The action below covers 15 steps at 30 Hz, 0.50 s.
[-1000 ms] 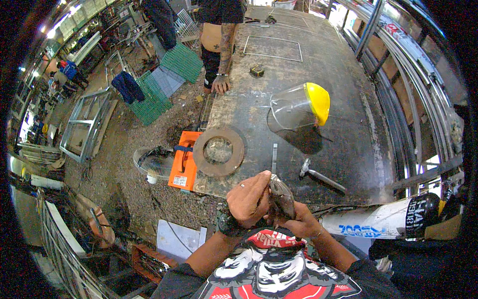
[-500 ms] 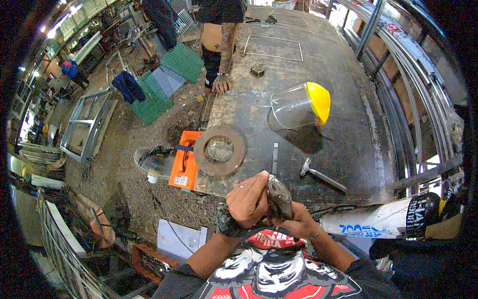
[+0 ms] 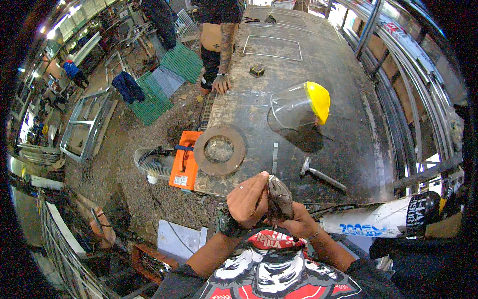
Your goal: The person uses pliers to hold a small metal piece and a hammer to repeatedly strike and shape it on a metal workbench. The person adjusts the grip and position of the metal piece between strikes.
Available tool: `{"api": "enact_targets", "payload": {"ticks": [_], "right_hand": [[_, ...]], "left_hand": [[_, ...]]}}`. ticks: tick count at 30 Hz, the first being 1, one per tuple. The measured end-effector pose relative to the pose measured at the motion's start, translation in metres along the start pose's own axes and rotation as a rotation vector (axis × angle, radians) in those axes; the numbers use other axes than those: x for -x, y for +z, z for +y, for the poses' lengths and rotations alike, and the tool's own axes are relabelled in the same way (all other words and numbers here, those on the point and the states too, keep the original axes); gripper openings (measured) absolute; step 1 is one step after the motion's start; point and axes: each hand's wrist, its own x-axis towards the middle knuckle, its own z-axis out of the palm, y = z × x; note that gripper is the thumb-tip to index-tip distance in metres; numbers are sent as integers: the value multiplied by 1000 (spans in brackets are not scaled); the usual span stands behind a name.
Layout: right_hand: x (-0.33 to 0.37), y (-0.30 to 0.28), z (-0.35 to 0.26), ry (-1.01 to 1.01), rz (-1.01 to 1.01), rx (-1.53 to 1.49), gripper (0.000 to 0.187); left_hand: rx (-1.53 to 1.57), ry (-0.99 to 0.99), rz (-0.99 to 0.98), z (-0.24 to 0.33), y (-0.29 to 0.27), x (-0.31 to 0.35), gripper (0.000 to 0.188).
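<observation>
Holds a dark grey item point(image 3: 280, 198), seemingly not yet done with, at the edge of the table point(image 3: 348, 129), between the right hand point(image 3: 299, 222), with fingers curled around its lower end, and the left hand point(image 3: 247, 201), with closure impossible to tell, and leaves the hammer point(image 3: 326, 180) lying.

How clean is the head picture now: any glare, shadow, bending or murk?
Head view: white glare fills gaps beyond the long silver metal bars, which bow with the fisheye; head view: the yellow-and-clear plastic face shield casts a dark shadow on the dark tabletop; head view: the dark grey object between left hand and right hand is too murky to identify.
</observation>
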Motion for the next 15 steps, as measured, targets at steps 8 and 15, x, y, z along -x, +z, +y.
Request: {"api": "enact_targets", "payload": {"ticks": [8,15], "right_hand": [[-1,0,5,-9,42,63,41],[-4,-8,-16,109,53,-374,57]], "left_hand": [[15,-25,-23,1,-1,1,45],[36,-57,56,17,-22,-18,39]]}}
